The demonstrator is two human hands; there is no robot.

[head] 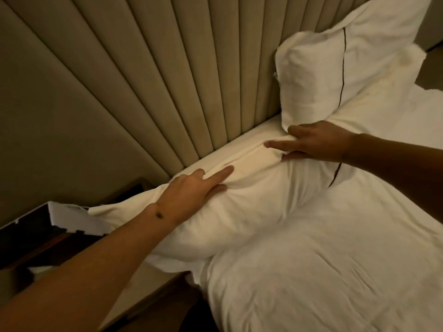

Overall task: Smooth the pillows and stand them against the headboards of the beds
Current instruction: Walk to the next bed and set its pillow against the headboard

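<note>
- Against the padded headboard [182, 75], one white pillow [335, 75] with a dark piping line already stands upright at the far side of the bed [323, 271].
- Nearer, a second pillow [239, 202] lies flat and rumpled along the head of the bed, not yet stood up; judging by this, the job on this bed is about half done.
- Both hands are on that flat pillow: the left hand [191, 190] pinches a fold of its upper edge, forefinger stretched out.
- The right hand [314, 142] pinches the same edge farther along, just below the standing pillow.
</note>
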